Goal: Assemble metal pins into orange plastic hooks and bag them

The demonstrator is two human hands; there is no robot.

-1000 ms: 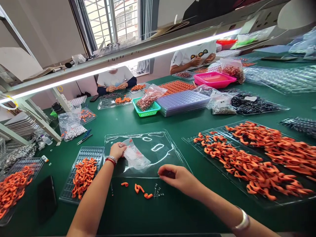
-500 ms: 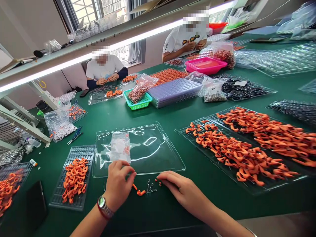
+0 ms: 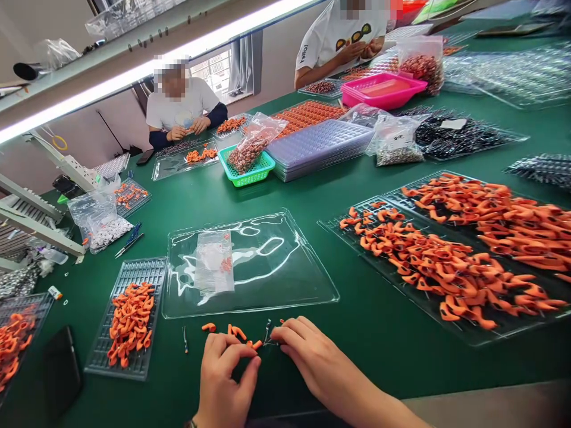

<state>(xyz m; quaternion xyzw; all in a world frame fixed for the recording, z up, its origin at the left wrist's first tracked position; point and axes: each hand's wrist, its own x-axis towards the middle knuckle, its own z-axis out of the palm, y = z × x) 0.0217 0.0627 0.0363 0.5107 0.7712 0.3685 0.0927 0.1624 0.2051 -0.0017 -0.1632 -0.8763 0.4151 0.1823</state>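
Observation:
My left hand lies low on the green table, fingers curled in a pinch beside several small orange plastic pieces. My right hand rests just to its right, fingertips pressed together at tiny metal pins. What either pinch holds is too small to make out. Just beyond both hands lies a clear plastic tray with a small clear bag of orange bits on it.
A gridded tray of orange pieces sits left; two large trays heaped with orange pieces sit right. A dark phone lies far left. Two other people work across the table behind a green basket, stacked trays and a pink tub.
My left hand let go of the small bag, which now lies on the clear tray, and drew back to the loose pieces. My right hand shifted slightly toward it. The view tilted down.

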